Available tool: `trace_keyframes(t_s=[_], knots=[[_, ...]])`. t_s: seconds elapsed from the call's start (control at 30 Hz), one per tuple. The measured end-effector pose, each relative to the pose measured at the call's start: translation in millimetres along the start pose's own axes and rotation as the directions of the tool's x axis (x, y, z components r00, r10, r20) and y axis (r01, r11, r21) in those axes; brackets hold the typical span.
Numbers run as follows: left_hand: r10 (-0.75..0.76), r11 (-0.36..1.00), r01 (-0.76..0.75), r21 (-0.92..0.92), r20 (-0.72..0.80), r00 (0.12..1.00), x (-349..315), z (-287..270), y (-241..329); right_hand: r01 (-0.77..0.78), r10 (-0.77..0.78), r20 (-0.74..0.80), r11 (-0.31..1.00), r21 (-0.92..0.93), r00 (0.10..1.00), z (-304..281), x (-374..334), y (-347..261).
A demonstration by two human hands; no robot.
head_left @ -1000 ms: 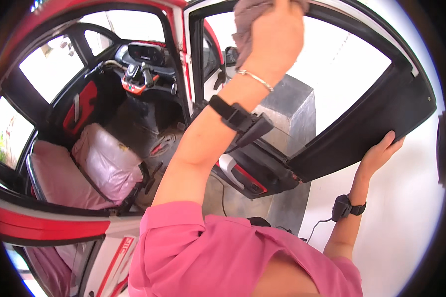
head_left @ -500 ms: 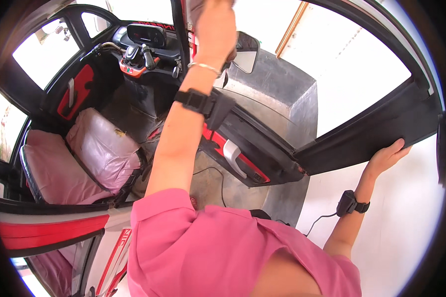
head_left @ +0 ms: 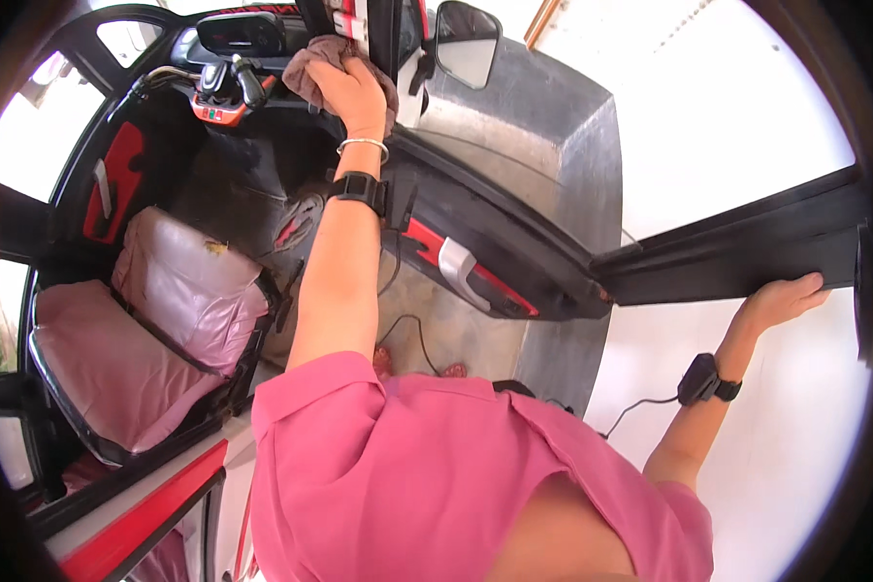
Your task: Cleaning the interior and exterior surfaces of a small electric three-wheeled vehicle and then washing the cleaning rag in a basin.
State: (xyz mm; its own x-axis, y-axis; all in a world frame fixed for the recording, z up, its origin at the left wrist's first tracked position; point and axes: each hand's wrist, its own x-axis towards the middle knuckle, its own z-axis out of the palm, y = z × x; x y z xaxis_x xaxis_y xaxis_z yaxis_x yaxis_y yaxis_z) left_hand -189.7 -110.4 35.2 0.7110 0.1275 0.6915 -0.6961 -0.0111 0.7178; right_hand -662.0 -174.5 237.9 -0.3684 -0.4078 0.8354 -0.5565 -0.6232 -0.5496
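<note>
My left hand (head_left: 356, 95) is closed on a crumpled brown cloth (head_left: 310, 66). The cloth lies against the lower part of the vehicle's front door pillar (head_left: 382, 39), beside the handlebar. Out to the right, my right hand (head_left: 778, 301) grips the lower edge of the black window frame (head_left: 727, 262) of the open door, thumb and fingertips showing at the edge. Between my arms is the door's inner panel (head_left: 514, 257), black and red with a grey pull handle (head_left: 459, 270).
Inside the vehicle are a covered pink seat (head_left: 189, 291), a handlebar (head_left: 247, 82) and a dark display (head_left: 241, 34). A side mirror (head_left: 466, 47) sticks out beyond the pillar. Another cloth (head_left: 299, 223) lies on the vehicle floor. A black cable (head_left: 640, 403) runs from the device on my right wrist.
My left hand has come down and left along the pillar, bringing the cloth into full view. The view has shifted somewhat; my right hand stays on the frame edge.
</note>
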Motion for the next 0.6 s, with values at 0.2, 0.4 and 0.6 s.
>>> trace_keyframes(t_s=[0.2, 0.4, 0.6], knots=[[-0.188, 0.979, 0.171, 0.109, 0.174, 0.967, -77.7, -12.4, -63.7, 0.001, -0.001, 0.007, 1.0, -0.031, 1.0, 3.2, -2.1, 2.6], [-0.431, 0.902, 0.392, 0.179, 0.329, 0.841, -117.4, -16.9, -80.0, -0.021, 0.021, -0.002, 0.999, -0.024, 1.0, -3.1, 0.8, 6.0], [-0.284, 0.932, 0.2, 0.301, 0.266, 0.921, -149.6, -36.2, -2.2, 0.079, -0.085, 0.032, 0.986, 0.149, 0.996, 1.4, -3.2, 6.2]])
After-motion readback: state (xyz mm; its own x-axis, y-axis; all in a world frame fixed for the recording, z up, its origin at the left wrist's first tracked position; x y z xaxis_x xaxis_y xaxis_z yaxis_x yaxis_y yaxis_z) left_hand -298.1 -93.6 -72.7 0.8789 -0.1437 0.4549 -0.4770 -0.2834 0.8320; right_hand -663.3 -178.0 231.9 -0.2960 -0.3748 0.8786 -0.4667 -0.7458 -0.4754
